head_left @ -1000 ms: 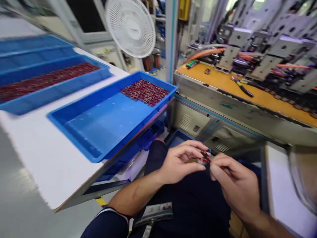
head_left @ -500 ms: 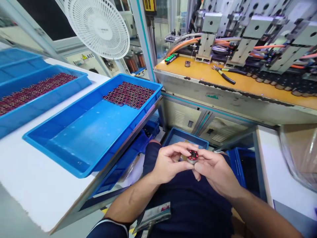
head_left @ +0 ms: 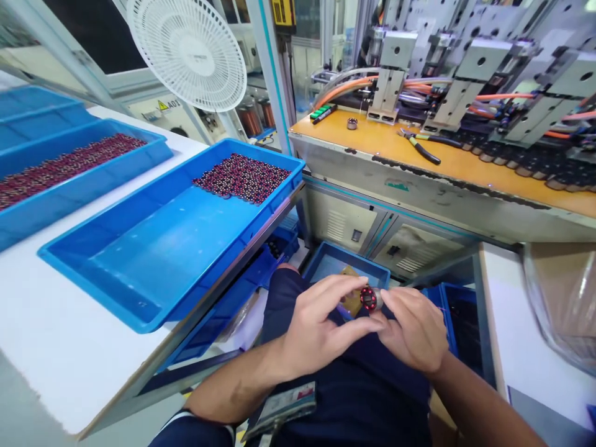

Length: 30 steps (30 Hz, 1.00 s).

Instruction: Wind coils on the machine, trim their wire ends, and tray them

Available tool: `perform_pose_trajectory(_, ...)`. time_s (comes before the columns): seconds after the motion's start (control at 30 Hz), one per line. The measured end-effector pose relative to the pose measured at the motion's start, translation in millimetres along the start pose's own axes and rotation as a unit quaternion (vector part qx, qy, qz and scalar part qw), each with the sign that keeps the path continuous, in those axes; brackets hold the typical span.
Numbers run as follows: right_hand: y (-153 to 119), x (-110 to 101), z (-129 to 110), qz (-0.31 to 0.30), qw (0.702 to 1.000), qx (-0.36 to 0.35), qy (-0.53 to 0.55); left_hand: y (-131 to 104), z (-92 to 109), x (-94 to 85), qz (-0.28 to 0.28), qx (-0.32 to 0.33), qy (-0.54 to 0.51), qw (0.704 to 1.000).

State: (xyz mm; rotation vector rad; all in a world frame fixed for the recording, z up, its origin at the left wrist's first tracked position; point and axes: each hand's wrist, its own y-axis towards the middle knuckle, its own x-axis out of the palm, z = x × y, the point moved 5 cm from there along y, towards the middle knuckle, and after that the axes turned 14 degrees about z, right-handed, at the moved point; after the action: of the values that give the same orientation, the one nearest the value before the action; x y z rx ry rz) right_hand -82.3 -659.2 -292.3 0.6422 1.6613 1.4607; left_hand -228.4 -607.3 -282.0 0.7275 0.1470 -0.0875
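A small round motor stator (head_left: pixel 369 298), with a black face, red spots around it and a grey metal side, is held up above the lap. My right hand (head_left: pixel 412 329) grips its metal side between thumb and fingers. Curved around the other side, my left hand (head_left: pixel 321 326) has its fingertips at the stator's top edge and its thumb just below, close to the right fingers. The stator's face is tilted toward the left. A blue tray (head_left: pixel 153 242) on the left holds many similar stators (head_left: pixel 244 179) packed at its far end.
Another blue tray (head_left: pixel 153 149) of stators lies farther left. A white fan (head_left: pixel 189 56) stands behind. The orange bench (head_left: pixel 372 139) bears pliers (head_left: pixel 421 146), a single stator (head_left: pixel 352 123), a row of parts and machine fixtures. A blue bin (head_left: pixel 326 257) sits below; a plastic-lined box (head_left: pixel 563 298) is right.
The stator has been turned from facing up to facing sideways, toward the left. My right hand has shifted onto its side, and my left fingers have spread wider around it.
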Motion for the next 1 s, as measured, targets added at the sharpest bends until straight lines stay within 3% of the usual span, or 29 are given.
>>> perform_pose_trajectory(0.1, 0, -2, -4, -0.009, 1.0, -0.006, 0.026, 2, 0, 4.0, -0.016, 0.003, -0.023, 1.0)
perform_pose_trajectory(0.2, 3, -2, -2, -0.041, 0.99, 0.108, 0.085, 4, -3, 2.1, -0.024, 0.023, -0.024, 0.999)
perform_pose_trajectory(0.33, 7, 1, -1, -0.058, 0.949, 0.24, 0.195, 2, -2, -2.0, -0.02, 0.062, -0.01, 0.998)
perform_pose_trajectory(0.57, 14, 3, -6, -0.035, 0.927, 0.303, 0.217, -3, 1, -5.2, -0.036, 0.062, -0.016, 0.997)
perform_pose_trajectory(0.8, 7, 5, -1, -0.071, 0.841, 0.466, 0.265, -5, -10, -6.7, -0.017, -0.044, -0.144, 0.988)
perform_pose_trajectory(1.0, -2, 9, 0, -0.081, 0.773, 0.543, 0.318, -6, -14, -3.9, -0.033, -0.097, -0.195, 0.975)
